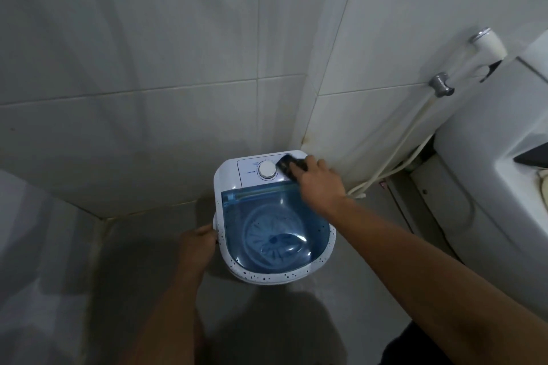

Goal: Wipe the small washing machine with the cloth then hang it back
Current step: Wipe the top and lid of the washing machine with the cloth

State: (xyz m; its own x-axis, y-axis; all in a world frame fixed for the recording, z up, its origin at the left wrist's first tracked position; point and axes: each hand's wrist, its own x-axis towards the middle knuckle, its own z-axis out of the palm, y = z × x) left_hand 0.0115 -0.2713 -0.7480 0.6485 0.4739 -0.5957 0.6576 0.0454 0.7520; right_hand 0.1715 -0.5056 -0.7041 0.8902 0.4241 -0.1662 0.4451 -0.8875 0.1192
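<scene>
Wiping the washing machine (274, 216) on the bathroom floor, the right hand (318, 184) presses a dark cloth (289, 167) beside the dial (267, 169); left hand (197, 241) grips its side. Firm, overlapping strokes would serve best.

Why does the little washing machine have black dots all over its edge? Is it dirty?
It looks so. Dark specks are scattered along the white rim of the washing machine, mostly the front and left edges. The right hand presses the cloth on the control panel, away from them. What the specks are cannot be told.
</scene>
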